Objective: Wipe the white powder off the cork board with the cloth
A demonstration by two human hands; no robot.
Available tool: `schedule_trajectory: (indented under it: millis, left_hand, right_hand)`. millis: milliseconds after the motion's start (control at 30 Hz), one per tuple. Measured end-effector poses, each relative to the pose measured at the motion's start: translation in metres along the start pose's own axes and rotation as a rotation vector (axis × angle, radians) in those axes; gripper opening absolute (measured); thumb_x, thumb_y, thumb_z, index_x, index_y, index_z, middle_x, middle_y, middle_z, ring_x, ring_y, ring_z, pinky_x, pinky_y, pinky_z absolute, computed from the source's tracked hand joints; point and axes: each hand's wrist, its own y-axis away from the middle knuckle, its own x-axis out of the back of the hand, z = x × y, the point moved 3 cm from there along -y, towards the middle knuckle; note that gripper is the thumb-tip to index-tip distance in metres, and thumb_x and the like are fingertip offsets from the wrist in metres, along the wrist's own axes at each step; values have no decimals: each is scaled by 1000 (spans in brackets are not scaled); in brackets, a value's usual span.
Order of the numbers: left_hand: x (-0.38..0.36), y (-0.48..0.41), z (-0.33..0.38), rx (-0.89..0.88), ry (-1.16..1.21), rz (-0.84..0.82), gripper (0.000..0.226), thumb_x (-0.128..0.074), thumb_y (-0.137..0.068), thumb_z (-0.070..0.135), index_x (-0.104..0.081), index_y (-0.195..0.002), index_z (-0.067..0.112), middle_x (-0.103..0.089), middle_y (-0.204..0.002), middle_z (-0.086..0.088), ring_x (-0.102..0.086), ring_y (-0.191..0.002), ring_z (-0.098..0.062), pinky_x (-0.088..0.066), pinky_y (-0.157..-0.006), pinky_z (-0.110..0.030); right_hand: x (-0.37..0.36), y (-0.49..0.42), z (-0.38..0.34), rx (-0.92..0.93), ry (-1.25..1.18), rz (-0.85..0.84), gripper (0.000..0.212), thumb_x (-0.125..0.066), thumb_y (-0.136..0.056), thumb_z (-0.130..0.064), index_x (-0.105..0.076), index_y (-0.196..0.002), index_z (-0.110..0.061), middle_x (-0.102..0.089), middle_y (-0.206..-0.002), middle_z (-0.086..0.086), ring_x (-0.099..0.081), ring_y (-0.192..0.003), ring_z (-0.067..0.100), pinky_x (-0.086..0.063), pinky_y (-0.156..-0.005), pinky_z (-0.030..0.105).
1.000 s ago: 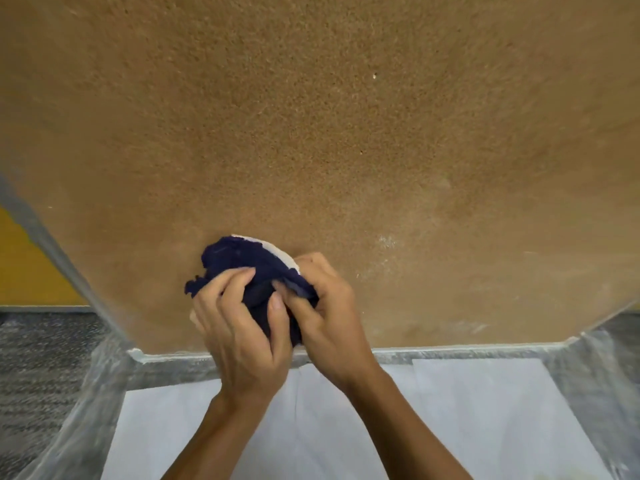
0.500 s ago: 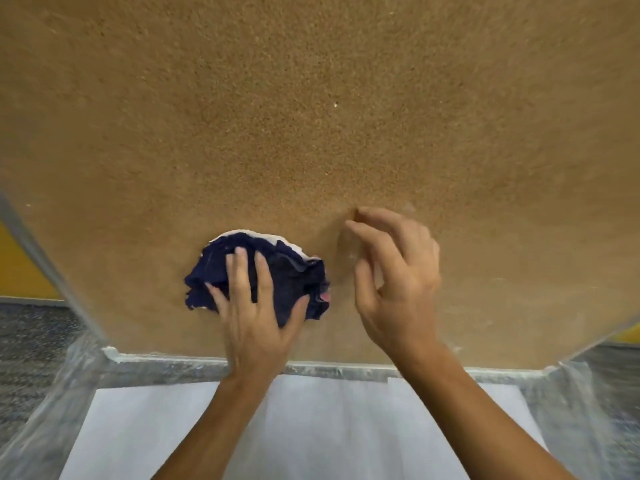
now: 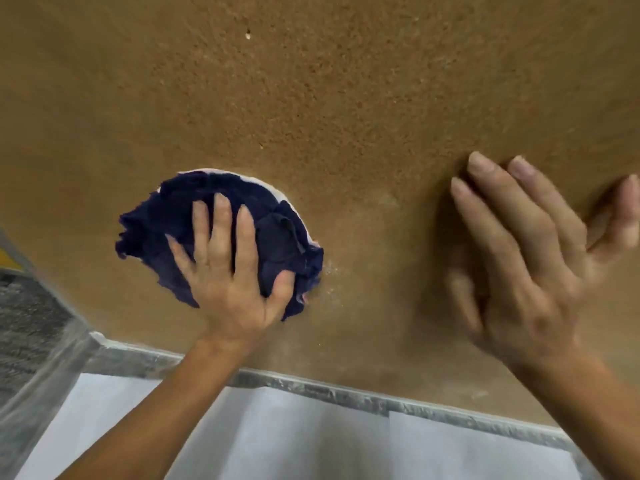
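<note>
Cork board filled nearly all of what we saw, brown and grainy, with a silver frame along its lower edge. We found the dark blue cloth bunched into a wad on the board's lower left part, with a thin white rim along its upper edge. Our left hand lay flat on the cloth, fingers straight and spread, pressing it against the cork, with the thumb at the wad's right side. Our right hand was well apart from the cloth, off to the right. It was released and held nothing, its fingers straight and fanned. It was blurred, and we could not tell whether it touched the cork. Faint specks of white powder lay just right of the cloth. Below the frame we saw a white sheet, and at the left clear plastic film near grey carpet.
</note>
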Motion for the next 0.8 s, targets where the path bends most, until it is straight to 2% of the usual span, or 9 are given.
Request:
schedule_trajectory:
  millis: [100, 167, 233, 300, 367, 467, 567, 667, 800]
  left_hand:
    - [-7, 19, 10, -246, -44, -43, 64, -29, -107, 45, -17, -165, 19, -6, -174, 0, -13, -160, -21, -4, -127, -52]
    - [-4, 32, 0, -560, -34, -125, 61, -37, -107, 43, -27, -163, 21, -15, -172, 1, -41, -148, -16, -25, -118, -49]
    - [4, 31, -10, -691, -40, -196, 61, -43, -107, 44, -29, -163, 24, -17, -172, 5, -55, -133, -11, -35, -105, -43]
    - [11, 16, -5, -590, -79, -184, 64, -43, -107, 47, -25, -164, 24, -14, -173, 5, -33, -152, -12, -23, -121, -45]
    - [13, -10, 18, -310, -93, -86, 66, -38, -108, 49, -18, -165, 21, -14, -172, -1, -14, -159, -17, -13, -126, -49]
    - [-1, -30, 71, 24, -44, -29, 61, -26, -107, 50, -21, -160, 20, -20, -165, -12, -10, -159, -25, -16, -123, -56]
    - [-7, 10, 98, -194, -24, -163, 54, -30, -107, 46, -33, -156, 24, -25, -163, 0, -28, -154, -16, -26, -117, -50]
    - [0, 46, 56, -551, -24, -328, 48, -45, -108, 44, -41, -154, 33, -36, -159, 11, -55, -111, -6, -37, -93, -33]
    - [17, 18, -5, -420, -107, -172, 60, -39, -108, 47, -25, -163, 28, -21, -170, 9, -27, -154, -12, -20, -122, -46]
  right_hand:
    - [-7, 3, 7, 3, 21, -23, 58, -42, -104, -19, -33, -161, -17, -23, -170, -8, -24, -156, 16, -42, -90, 83]
    - [-13, 3, 8, 6, 40, -13, 59, -41, -104, -19, -30, -162, -16, -20, -171, -7, -23, -157, 18, -43, -91, 81]
    - [-14, 3, 10, -4, 50, -16, 60, -41, -104, -19, -29, -162, -16, -20, -171, -6, -22, -157, 18, -44, -92, 80]
    - [-10, 3, 8, -20, 64, -1, 59, -42, -103, -19, -31, -162, -15, -22, -170, -6, -23, -157, 18, -43, -92, 81]
    - [-6, 4, 5, -15, 94, 20, 57, -44, -103, -20, -36, -160, -15, -27, -168, -4, -26, -156, 17, -35, -99, 83]
    - [-5, 1, 3, -13, 98, 13, 55, -45, -103, -21, -40, -158, -15, -32, -165, -3, -29, -155, 17, -9, -121, 65]
    - [-5, -2, 5, -24, 79, 33, 56, -45, -103, -21, -39, -159, -16, -31, -166, -4, -29, -155, 16, -5, -124, 57]
    - [-7, 0, 7, -14, 113, 50, 57, -47, -101, -23, -42, -157, -16, -37, -164, -3, -33, -153, 15, -1, -126, 51]
    - [-6, 0, 8, -5, 119, 30, 57, -48, -101, -24, -42, -157, -17, -36, -164, -4, -32, -153, 15, 2, -126, 49]
